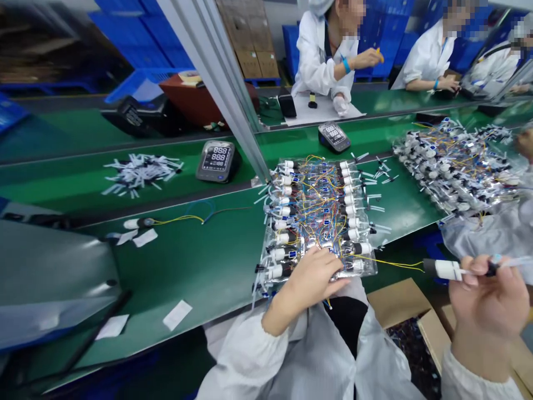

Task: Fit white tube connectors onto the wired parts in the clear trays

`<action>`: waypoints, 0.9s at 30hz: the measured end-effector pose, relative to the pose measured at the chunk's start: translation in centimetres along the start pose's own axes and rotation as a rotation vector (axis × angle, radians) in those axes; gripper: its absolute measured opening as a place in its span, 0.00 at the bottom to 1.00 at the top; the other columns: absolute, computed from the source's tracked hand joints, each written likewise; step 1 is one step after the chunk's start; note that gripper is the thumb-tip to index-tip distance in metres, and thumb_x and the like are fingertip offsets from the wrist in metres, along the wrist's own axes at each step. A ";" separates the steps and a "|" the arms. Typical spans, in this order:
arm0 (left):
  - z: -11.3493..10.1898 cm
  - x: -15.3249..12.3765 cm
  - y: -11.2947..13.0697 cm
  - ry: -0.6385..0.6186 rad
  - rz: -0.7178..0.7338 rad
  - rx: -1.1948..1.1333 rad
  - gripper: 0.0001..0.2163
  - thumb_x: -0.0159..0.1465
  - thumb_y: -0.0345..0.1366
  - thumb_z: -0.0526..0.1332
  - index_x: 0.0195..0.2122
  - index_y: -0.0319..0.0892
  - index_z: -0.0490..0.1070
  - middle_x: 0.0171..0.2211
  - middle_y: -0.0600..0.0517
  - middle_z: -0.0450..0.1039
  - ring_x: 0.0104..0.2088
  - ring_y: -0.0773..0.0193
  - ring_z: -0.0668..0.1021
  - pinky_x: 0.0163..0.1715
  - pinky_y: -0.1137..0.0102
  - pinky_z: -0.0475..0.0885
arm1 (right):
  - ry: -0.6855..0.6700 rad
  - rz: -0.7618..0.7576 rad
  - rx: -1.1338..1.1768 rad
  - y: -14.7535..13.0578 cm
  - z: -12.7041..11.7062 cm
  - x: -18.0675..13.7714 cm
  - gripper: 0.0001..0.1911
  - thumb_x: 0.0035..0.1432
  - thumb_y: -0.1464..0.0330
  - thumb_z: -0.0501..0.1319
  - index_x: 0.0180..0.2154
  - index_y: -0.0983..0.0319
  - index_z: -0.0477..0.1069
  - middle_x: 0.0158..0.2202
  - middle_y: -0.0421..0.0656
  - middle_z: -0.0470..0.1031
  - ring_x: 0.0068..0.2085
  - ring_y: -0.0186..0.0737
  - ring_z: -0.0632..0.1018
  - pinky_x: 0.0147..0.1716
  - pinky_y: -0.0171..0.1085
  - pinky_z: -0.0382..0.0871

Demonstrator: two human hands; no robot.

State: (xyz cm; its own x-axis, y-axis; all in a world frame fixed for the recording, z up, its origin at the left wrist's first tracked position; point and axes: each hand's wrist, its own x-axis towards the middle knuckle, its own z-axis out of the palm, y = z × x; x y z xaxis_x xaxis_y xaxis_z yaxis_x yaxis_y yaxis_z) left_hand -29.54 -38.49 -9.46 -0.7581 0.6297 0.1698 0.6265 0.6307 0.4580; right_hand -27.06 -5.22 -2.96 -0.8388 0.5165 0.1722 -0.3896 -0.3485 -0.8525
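Observation:
My right hand point(489, 297) is closed on a small motor part point(443, 269), white and black, with yellow wires trailing left toward a clear tray. That tray point(318, 214) lies on the green belt and holds several rows of the same wired motor parts. My left hand point(310, 280) rests at the tray's near edge, fingers curled down among the parts; what it holds, if anything, is hidden.
A second heap of wired parts point(456, 164) lies to the right. Two blood-pressure monitors point(217, 160) point(333, 135) sit on the belt, near a pile of white tubes point(139, 172). A metal post point(225, 83) crosses the view. Cardboard boxes point(400, 303) stand below. Other workers sit opposite.

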 end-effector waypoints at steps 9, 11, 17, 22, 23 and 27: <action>-1.2 0.0 0.0 0.165 -0.157 -0.124 0.05 0.69 0.35 0.62 0.35 0.42 0.70 0.33 0.51 0.74 0.37 0.59 0.75 0.40 0.62 0.68 | -0.087 0.041 -0.016 0.5 0.8 -0.4 0.09 0.52 0.64 0.73 0.34 0.59 0.79 0.24 0.40 0.75 0.22 0.35 0.69 0.18 0.35 0.65; -1.6 0.8 0.9 0.203 -0.137 -0.120 0.06 0.69 0.37 0.63 0.43 0.42 0.72 0.42 0.47 0.76 0.44 0.55 0.76 0.45 0.60 0.71 | -0.107 0.070 -0.020 1.0 1.1 -0.8 0.07 0.55 0.64 0.72 0.35 0.59 0.78 0.24 0.41 0.75 0.22 0.35 0.70 0.19 0.35 0.65; 0.5 3.2 1.5 0.123 -0.017 -0.052 0.10 0.69 0.33 0.62 0.51 0.46 0.74 0.48 0.47 0.79 0.49 0.51 0.77 0.48 0.55 0.74 | -0.176 0.138 -0.035 1.3 1.7 -1.6 0.07 0.61 0.61 0.68 0.36 0.57 0.75 0.26 0.40 0.74 0.23 0.35 0.71 0.20 0.34 0.65; 1.8 2.9 -0.7 0.167 -0.056 -0.069 0.10 0.71 0.30 0.59 0.48 0.46 0.77 0.43 0.49 0.81 0.43 0.56 0.80 0.44 0.59 0.77 | -0.181 0.140 -0.062 1.5 1.6 -1.6 0.10 0.60 0.60 0.69 0.35 0.58 0.73 0.25 0.38 0.73 0.21 0.34 0.70 0.19 0.34 0.65; 1.8 2.8 -0.9 0.182 -0.046 -0.062 0.10 0.71 0.30 0.59 0.50 0.46 0.77 0.44 0.48 0.81 0.43 0.55 0.80 0.44 0.59 0.78 | -0.172 0.148 -0.063 1.6 1.7 -1.5 0.10 0.60 0.60 0.69 0.35 0.58 0.73 0.25 0.38 0.73 0.21 0.34 0.70 0.19 0.34 0.64; 1.4 2.9 -0.8 0.216 -0.004 -0.041 0.11 0.69 0.30 0.61 0.51 0.47 0.77 0.44 0.49 0.82 0.42 0.55 0.80 0.41 0.60 0.78 | -0.181 0.142 -0.026 1.8 1.7 -1.4 0.11 0.60 0.60 0.69 0.33 0.58 0.70 0.24 0.37 0.70 0.21 0.33 0.68 0.17 0.33 0.61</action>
State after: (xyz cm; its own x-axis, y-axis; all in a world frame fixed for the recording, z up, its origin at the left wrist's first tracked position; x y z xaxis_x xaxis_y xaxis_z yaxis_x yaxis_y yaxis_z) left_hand -31.98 -36.52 -10.57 -0.7848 0.5126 0.3485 0.6185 0.6115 0.4935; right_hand -27.20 -7.91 -3.87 -0.9398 0.3146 0.1334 -0.2550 -0.3862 -0.8865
